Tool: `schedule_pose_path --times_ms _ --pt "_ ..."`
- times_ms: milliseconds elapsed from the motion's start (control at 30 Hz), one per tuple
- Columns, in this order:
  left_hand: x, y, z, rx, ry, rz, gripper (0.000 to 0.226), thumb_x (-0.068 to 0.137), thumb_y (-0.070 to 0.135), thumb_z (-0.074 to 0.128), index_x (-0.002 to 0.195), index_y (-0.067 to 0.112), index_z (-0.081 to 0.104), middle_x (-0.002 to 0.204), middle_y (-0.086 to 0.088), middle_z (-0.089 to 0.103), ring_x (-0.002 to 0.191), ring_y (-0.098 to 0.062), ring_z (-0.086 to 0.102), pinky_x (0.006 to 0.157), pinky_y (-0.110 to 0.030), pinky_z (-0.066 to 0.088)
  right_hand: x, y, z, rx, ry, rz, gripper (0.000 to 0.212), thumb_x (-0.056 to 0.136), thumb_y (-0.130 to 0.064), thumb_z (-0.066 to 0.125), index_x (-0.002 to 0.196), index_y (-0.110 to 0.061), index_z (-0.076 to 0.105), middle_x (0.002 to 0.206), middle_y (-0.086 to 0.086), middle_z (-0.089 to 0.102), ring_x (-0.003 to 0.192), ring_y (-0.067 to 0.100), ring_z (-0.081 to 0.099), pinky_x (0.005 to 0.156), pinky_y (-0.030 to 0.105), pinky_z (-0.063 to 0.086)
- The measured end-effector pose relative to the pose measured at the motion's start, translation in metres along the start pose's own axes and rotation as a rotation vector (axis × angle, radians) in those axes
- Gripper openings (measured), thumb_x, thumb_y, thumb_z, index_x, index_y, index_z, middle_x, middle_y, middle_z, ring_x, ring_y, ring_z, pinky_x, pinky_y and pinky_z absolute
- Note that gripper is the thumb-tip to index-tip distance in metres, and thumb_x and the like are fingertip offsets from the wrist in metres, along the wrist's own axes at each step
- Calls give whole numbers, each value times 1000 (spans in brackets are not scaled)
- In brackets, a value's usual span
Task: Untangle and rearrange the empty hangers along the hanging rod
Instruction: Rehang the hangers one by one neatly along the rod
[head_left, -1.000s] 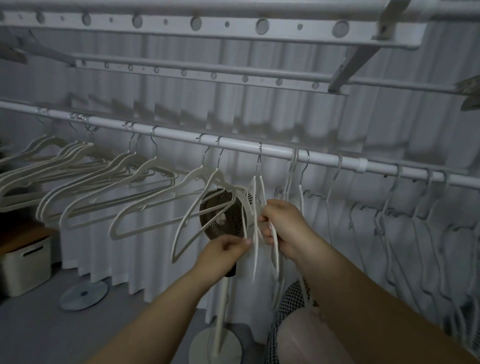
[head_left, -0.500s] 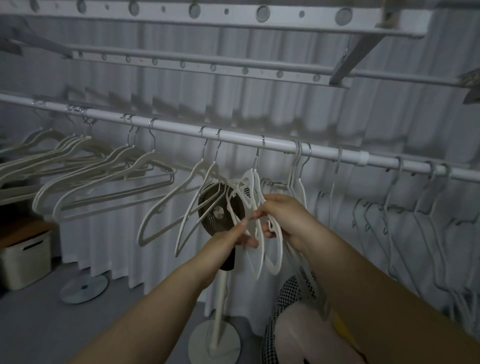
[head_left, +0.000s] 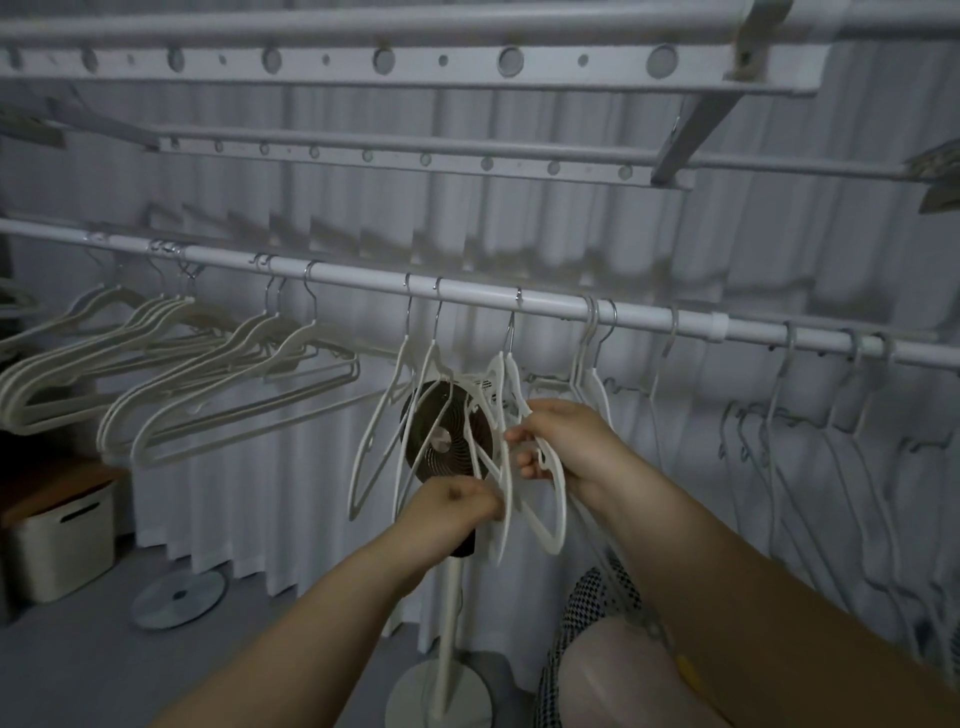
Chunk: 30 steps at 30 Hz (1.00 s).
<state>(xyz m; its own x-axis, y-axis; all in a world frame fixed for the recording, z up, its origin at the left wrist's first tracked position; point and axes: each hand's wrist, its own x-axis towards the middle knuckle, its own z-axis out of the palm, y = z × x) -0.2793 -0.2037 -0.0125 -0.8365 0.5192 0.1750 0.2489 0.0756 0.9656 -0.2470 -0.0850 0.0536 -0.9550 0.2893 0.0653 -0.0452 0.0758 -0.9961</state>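
- Our left hand (head_left: 457, 501) pinches the lower edge of a white hanger (head_left: 503, 467).
- Our right hand (head_left: 566, 441), at two o'clock from it, grips the same tangled hanger.
- Its hook hangs on the rod (head_left: 363, 280) at twelve o'clock.
- A fan (head_left: 441, 441) stands behind.

The hanging rod (head_left: 545, 304) runs from upper left down to the right, in front of the curtain (head_left: 675, 249). Hangers (head_left: 171, 395) bunch on its left stretch; wire hangers (head_left: 779, 441) hang on its right. Mid-rod, the left hand (head_left: 457, 501) and right hand (head_left: 571, 441) grip the tangled hangers (head_left: 519, 467), directly before the standing fan (head_left: 441, 441). A storage box (head_left: 62, 540) sits far left on the floor.
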Motion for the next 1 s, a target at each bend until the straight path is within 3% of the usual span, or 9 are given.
schedule_pose_path --times_ms 133,233,333,433,533,633,733,833,1000 --pt "18 -13 -5 -35 43 -132 28 90 4 47 62 3 48 33 6 57 62 -17 53 56 -20 42 0 0 -2 -2 -17 -8 34 89 5 37 121 3 46 67 7 53 27 5 44 33 14 39" --pt "-7 4 5 -21 2 63 31 93 32 45 80 5 52 63 -2 70 75 -18 67 79 -27 45 3 1 -2 -16 -5 -12 36 89 3 37 123 0 45 68 6 53 27 4 45 32 15 39" --pt "-26 3 11 64 -78 127 25 89 35 51 82 11 45 68 -2 70 68 -6 66 82 -25 45 4 3 -4 -14 0 -22 41 89 3 37 129 -1 42 69 6 53 27 4 46 33 14 39" --pt "-19 -2 9 156 -18 98 25 86 35 56 78 16 41 46 5 61 49 -2 56 68 -18 45 1 1 -9 -24 1 -28 39 90 2 38 129 -1 42 68 5 54 27 3 45 33 13 39" --pt "-18 -4 3 199 158 98 22 91 28 49 73 19 38 49 4 49 39 0 45 49 -14 40 -3 -1 -16 -48 11 -29 35 88 4 39 122 2 48 67 6 53 25 2 41 31 10 34" --pt "-15 -3 -8 301 366 116 26 94 28 43 68 21 39 58 3 46 53 -8 45 55 -23 36 -7 -1 -19 -40 9 -41 22 87 6 37 95 -3 56 66 6 50 24 3 35 31 9 27" --pt "-12 3 -16 396 475 129 24 95 29 37 74 18 42 60 2 46 57 -11 45 54 -25 33 -8 1 -21 -15 30 -51 28 88 7 37 76 -11 55 66 7 50 24 2 33 30 9 26" --pt "-8 15 -22 503 529 131 27 96 30 34 80 13 47 64 1 49 66 -21 50 55 -29 34 -9 1 -21 -17 41 -63 29 88 6 38 74 -14 53 66 7 50 23 2 33 30 9 26" --pt "2 30 -32 659 583 152 43 96 32 32 98 1 61 97 -16 66 93 -33 59 79 -38 44 -11 -2 -23 -6 32 -60 31 88 8 37 72 -15 51 65 7 50 22 2 32 30 8 23"
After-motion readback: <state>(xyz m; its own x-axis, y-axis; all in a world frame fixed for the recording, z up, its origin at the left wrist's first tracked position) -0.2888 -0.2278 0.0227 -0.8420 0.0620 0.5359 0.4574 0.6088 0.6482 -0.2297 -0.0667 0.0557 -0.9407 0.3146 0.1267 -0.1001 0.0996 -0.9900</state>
